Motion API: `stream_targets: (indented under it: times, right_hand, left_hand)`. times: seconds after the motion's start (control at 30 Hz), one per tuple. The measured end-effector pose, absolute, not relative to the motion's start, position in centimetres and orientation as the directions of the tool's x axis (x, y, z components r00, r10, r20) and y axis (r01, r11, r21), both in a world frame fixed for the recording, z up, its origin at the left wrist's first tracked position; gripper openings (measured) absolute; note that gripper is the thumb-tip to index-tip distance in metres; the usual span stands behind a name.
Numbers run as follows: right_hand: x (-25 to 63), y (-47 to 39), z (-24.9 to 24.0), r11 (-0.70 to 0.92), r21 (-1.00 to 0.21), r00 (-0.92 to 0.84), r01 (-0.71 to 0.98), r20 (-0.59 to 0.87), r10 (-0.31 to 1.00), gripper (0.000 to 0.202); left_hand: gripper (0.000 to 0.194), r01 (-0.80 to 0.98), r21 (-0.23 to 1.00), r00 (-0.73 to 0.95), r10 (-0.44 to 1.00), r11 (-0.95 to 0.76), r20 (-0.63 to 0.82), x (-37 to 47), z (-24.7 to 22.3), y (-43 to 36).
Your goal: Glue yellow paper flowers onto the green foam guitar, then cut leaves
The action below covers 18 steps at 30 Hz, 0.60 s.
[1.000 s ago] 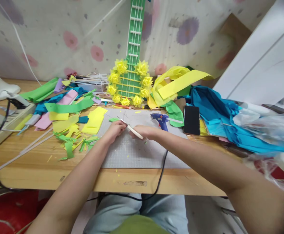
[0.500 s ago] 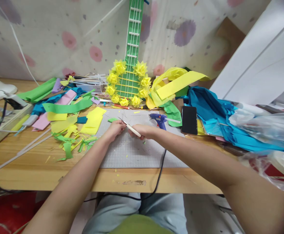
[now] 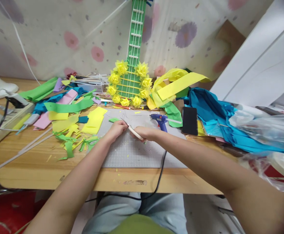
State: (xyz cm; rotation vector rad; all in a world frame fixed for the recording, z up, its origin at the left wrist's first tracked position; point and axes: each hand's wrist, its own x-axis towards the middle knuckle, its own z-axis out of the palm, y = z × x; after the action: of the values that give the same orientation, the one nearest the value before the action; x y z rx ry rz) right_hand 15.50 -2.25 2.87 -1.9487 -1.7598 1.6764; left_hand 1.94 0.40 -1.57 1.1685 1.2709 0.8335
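Observation:
Over the grey cutting mat (image 3: 129, 156), my right hand (image 3: 142, 133) is wrapped round the white handles of a pair of scissors (image 3: 136, 133), whose blades point up and left. Close by on the left, my left hand (image 3: 118, 128) is closed in a pinch beside the blades; what it pinches is too small to make out. A small green paper piece (image 3: 113, 120) lies just beyond my left hand. Some thin dark wires (image 3: 124, 115) show above the blade tips.
Behind the mat stands a green guitar shape (image 3: 129, 86) ringed with yellow flowers. A blue glue gun (image 3: 159, 119) and a phone (image 3: 190, 121) lie right. Paper scraps (image 3: 68, 143) cover the left side; blue paper (image 3: 212, 110) and plastic bags (image 3: 270, 126) lie far right.
The scissors have turned slightly, their handles a little lower and further right. Both hands stay close together in nearly the same place. The whole view has shifted slightly.

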Motion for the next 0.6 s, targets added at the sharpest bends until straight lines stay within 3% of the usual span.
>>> stream_targets:
  times: [0.1, 0.2, 0.3, 0.4, 0.6]
  right_hand:
    - [16.1, -1.7, 3.1, -0.348, -0.678, -0.300, 0.647, -0.646, 0.701, 0.019]
    - [16.4, -0.5, 3.9, -0.219, -0.638, -0.258, 0.738, -0.567, 0.783, 0.021]
    - [16.3, 1.3, 4.7, 0.038, -0.428, -0.197, 0.903, -0.334, 0.922, 0.029]
    - [15.7, 3.2, 4.8, 0.205, -0.228, -0.242, 0.952, -0.148, 0.959, 0.030]
    - [14.7, 6.4, 3.3, 0.286, -0.023, -0.287, 0.958, -0.114, 0.951, 0.030]
  left_hand:
    - [0.014, 0.040, 0.961, 0.169, 0.946, 0.272, -0.275, 1.7, -1.2, 0.3]
    - [0.010, -0.101, 0.967, 0.080, 0.971, 0.233, -0.226, 0.7, -0.7, 0.7]
    - [0.010, -0.246, 0.961, -0.130, 0.978, 0.126, -0.162, -1.1, -0.4, 1.6]
    - [0.011, -0.310, 0.949, -0.311, 0.938, 0.052, -0.154, -2.8, -0.4, 2.4]
    - [0.011, -0.292, 0.956, -0.453, 0.875, 0.038, -0.173, -3.9, -0.4, 2.8]
